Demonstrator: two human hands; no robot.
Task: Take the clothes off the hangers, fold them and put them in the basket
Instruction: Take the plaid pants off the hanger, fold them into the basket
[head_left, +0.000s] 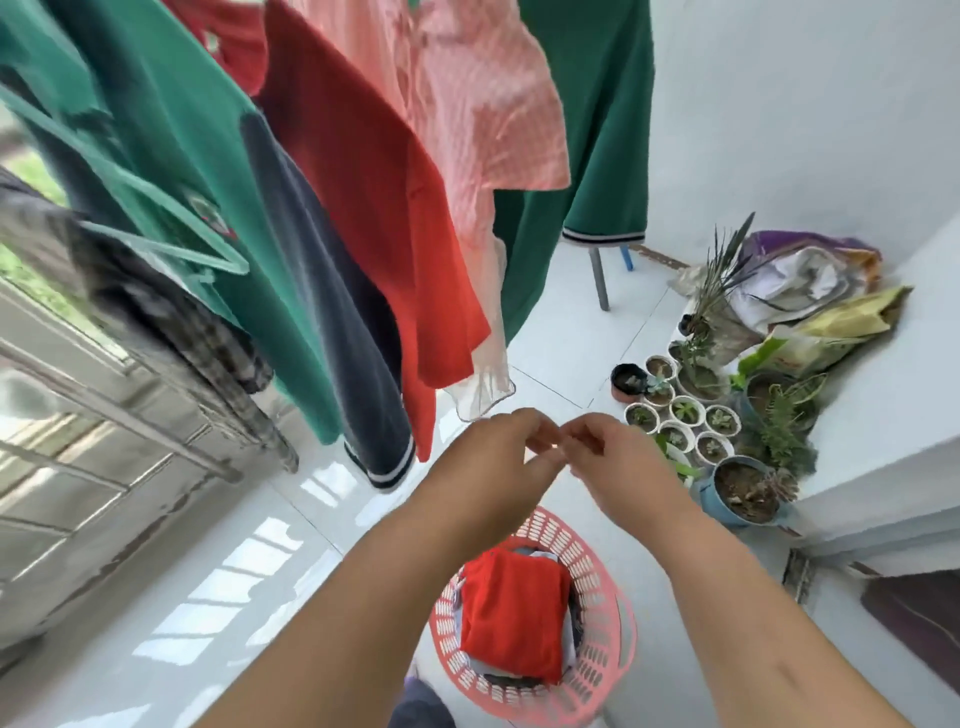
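- The green shirt (171, 130) hangs farthest left on a green hanger (156, 208), well away from both hands.
- Beside it hang a navy garment (332, 312) and a red shirt (374, 208). Their long axes run from the top of the view down towards the floor.
- The pink shirt (467, 104) comes next. Its pale sheer hem (483, 384) is the lowest and nearest cloth, just above and slightly left of the left hand (493, 457).
- The left hand is raised with its fingers bent, holding no garment. It is the nearer hand to the hanging row, which lies up and to the left.
- The right hand (613, 457) is level with it, also with bent fingers, and the two sets of fingertips meet. Blur hides whether they pinch anything small.
- The basket (613, 623) sits on the floor below, between the forearms, with a folded red garment (514, 618) on top of its pile.
- My guess is that the next garment calls for a reach up and leftward, led by the left hand.
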